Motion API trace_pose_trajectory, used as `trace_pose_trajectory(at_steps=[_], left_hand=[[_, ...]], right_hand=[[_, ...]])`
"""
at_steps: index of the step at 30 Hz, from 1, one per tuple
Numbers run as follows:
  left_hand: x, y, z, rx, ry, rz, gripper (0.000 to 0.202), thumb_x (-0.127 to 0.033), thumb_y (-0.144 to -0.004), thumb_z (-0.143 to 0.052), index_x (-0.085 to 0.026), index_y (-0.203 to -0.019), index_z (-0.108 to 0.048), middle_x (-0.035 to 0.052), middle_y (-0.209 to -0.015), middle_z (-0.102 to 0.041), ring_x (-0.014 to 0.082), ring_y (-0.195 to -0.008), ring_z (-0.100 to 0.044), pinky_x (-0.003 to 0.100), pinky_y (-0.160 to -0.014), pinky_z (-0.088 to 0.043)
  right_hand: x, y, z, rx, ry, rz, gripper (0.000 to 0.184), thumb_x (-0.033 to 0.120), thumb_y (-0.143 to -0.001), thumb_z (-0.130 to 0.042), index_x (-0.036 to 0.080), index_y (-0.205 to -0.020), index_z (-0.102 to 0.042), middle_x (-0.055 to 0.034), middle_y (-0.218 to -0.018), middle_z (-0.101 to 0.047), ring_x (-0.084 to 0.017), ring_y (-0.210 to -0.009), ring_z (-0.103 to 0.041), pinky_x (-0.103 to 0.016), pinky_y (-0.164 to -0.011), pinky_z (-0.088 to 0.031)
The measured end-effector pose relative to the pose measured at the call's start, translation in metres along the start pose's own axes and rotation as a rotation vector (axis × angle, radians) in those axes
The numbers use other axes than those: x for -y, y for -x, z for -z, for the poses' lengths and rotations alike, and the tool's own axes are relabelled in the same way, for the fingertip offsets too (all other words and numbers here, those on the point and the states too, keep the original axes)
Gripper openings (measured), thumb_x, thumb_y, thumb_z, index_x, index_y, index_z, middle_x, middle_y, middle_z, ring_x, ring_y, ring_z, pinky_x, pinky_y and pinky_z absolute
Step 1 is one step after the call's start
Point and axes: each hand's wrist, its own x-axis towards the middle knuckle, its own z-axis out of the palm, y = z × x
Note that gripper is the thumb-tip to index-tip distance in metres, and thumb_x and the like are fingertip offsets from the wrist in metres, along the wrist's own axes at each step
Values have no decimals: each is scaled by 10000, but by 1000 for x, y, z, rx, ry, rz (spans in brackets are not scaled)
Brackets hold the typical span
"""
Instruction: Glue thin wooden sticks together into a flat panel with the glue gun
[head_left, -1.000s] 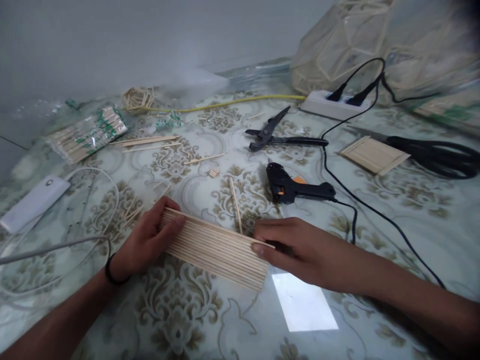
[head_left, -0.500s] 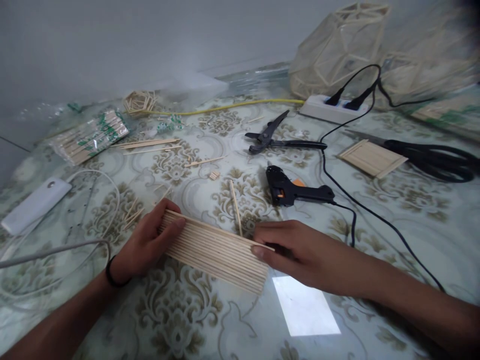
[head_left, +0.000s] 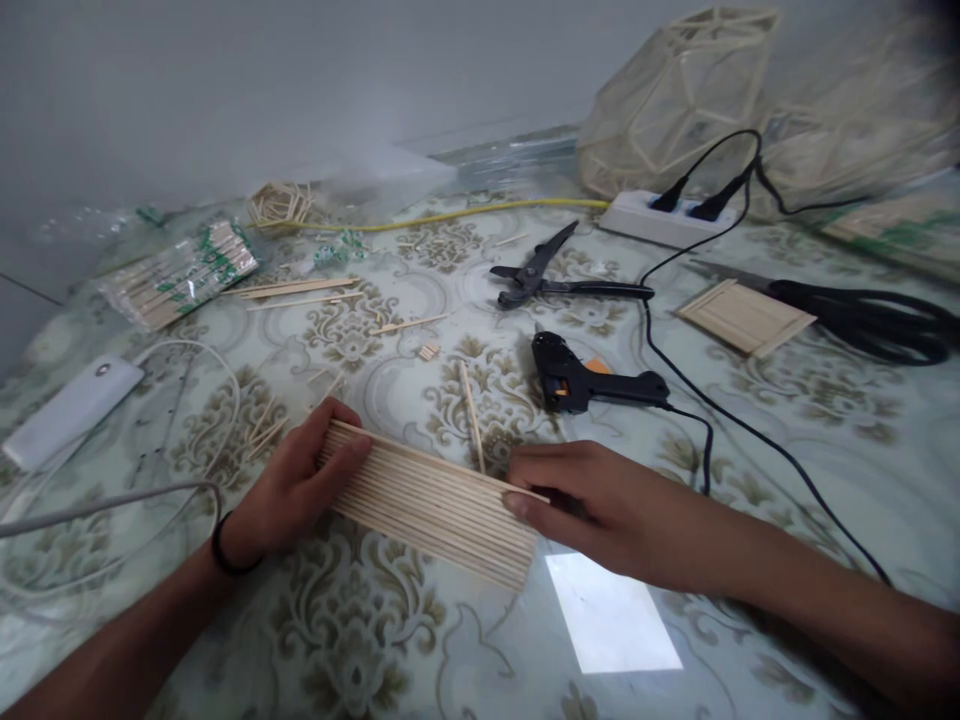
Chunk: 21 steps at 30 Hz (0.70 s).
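A flat panel of wooden sticks [head_left: 435, 503], laid side by side, is held tilted above the patterned tabletop. My left hand [head_left: 306, 478] grips its left end, thumb on top and fingers behind. At the upper right corner, my right hand [head_left: 577, 500] pinches the top edge between thumb and fingers. The fingers behind the panel are partly hidden. One loose stick [head_left: 472, 415] lies on the table just beyond the panel. A black glue gun [head_left: 577, 378] rests on its side past my right hand.
Black-handled cutters [head_left: 547, 275], large scissors [head_left: 862, 310] and a small wooden stick panel [head_left: 744, 318] lie further back. A power strip [head_left: 664, 218] feeds black cables at the right. Bagged sticks [head_left: 184, 275] and a white power bank [head_left: 73, 410] are on the left.
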Motion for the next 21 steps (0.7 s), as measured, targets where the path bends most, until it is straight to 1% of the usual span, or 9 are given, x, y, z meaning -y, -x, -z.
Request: trace_pose_trajectory(at_steps=[2, 6, 11, 15, 18, 21], left_hand=[[0, 1, 0, -4, -10, -8, 368, -578, -1010, -526, -212, -1004, -573, -59, -699, -526, 119, -618, -483, 251, -583, -391], [-1, 1, 0, -8, -7, -5, 377, -586, -1002, -538, -212, -1006, -578, -59, -696, -522, 121, -616, -480, 249, -572, -381], [-2, 0, 0, -4, 3, -6, 376, -586, -998, -537, -212, -1003, -579, -60, -681, -518, 123, -605, -475, 253, -563, -375], [-3, 0, 0, -7, -13, -6, 380, -588, -997, -537, -211, -999, -582, -52, -703, -538, 124, -618, -489, 255, -577, -391], [-3, 0, 0, -13, -12, -5, 374, -583, -996, -534, -212, -996, -583, -56, -694, -524, 123, -612, -477, 256, -576, -387], [-3, 0, 0, -14, -14, -7, 367, -577, -996, -533, -214, -991, -583, -57, -690, -519, 123, -613, -472, 259, -575, -382]], right_hand=[[-1, 1, -1, -1, -4, 1, 490, 506, -1068, -457, 114, -777, -505, -3, -754, -487, -21, -706, -425, -187, -686, -307], [0, 2, -1, 3, -6, -1, 510, 515, -1074, -428, 115, -764, -495, -5, -746, -488, -21, -696, -423, -189, -677, -306], [1, 1, 0, 0, -8, 5, 507, 517, -1072, -433, 115, -771, -501, -5, -751, -494, -21, -698, -427, -190, -684, -308], [2, 1, 1, 6, -5, -4, 526, 533, -1077, -410, 115, -768, -495, -10, -752, -494, -27, -706, -431, -192, -692, -312], [1, 2, 2, 18, -7, -20, 540, 552, -1079, -395, 117, -776, -497, -11, -759, -499, -29, -702, -429, -195, -689, -311], [1, 3, 2, 26, -17, -27, 548, 577, -1069, -418, 118, -779, -497, -11, -761, -502, -31, -704, -437, -196, -687, -315]])
